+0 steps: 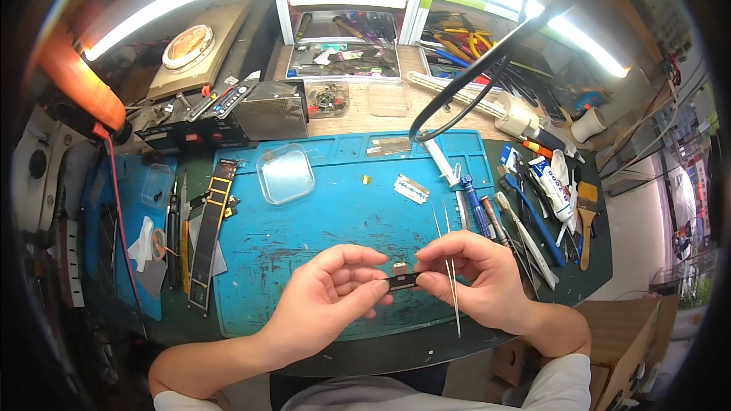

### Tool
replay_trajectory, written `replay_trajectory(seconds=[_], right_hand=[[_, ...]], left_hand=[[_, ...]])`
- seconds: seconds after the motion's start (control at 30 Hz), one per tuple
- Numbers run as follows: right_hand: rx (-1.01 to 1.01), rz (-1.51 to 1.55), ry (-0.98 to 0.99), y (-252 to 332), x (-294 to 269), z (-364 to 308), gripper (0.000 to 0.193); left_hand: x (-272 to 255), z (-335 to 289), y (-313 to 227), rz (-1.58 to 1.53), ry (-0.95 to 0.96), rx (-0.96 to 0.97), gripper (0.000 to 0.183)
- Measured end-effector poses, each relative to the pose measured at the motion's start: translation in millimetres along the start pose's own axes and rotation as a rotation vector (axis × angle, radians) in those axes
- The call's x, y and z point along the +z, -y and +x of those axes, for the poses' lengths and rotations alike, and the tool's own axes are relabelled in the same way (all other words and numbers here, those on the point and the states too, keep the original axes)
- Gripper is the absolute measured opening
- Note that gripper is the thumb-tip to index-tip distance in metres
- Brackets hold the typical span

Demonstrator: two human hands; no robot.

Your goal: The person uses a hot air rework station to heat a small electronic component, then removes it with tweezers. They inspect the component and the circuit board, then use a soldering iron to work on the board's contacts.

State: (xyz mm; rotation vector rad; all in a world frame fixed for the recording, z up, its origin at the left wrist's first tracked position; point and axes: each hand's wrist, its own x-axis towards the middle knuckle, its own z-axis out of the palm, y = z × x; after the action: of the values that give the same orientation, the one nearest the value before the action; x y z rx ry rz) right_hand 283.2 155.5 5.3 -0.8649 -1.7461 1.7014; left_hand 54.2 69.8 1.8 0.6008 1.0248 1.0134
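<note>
In front of me, over the blue mat [327, 213], a small black strip-shaped part [402, 282] is held between both hands. A little silver metal piece [400, 267] shows at its upper edge. My left hand [327, 293] pinches the left end, its thumb on top and the other fingers curled. With thumb and fingertips, my right hand [483, 278] grips the right end. That same hand holds thin metal tweezers [454, 289], which stand nearly upright across the fingers. The fingertips hide both ends of the part.
Beyond my hands lie a razor blade [412, 189] and a clear plastic tray [285, 173]. A long black-and-gold strip [212, 232] lies left. A syringe [440, 162], screwdrivers [477, 207], a blue-handled brush [539, 217] and a wooden brush [586, 209] crowd the right. A black cable [495, 53] hangs overhead.
</note>
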Motion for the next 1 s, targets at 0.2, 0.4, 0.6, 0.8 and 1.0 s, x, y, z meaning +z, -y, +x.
replay_trajectory(seconds=[0.2,0.4,0.6,0.8,1.0], right_hand=[[-0.095,-0.174,-0.145,-0.1,-0.8,1.8,0.023],[-0.428,-1.071,-0.378,26.6,-33.2,17.3,0.021],[-0.424,-1.466,-0.308,14.3,-66.1,-2.6,0.027],[-0.470,-1.633,-0.351,2.4,-67.3,-13.8,0.022],[-0.526,-1.624,-0.400,11.0,-56.5,-14.6,0.021]], left_hand=[[-7.7,9.3,2.1,0.387,-0.156,0.338,0.029],[-7.3,21.2,-2.1,1.032,-0.353,0.828,0.019],[-21.6,23.8,0.9,1.328,-0.186,1.079,0.018],[-37.1,7.4,-3.4,1.451,-0.104,1.103,0.018],[-54.4,5.4,-0.6,1.412,-0.018,1.106,0.017]])
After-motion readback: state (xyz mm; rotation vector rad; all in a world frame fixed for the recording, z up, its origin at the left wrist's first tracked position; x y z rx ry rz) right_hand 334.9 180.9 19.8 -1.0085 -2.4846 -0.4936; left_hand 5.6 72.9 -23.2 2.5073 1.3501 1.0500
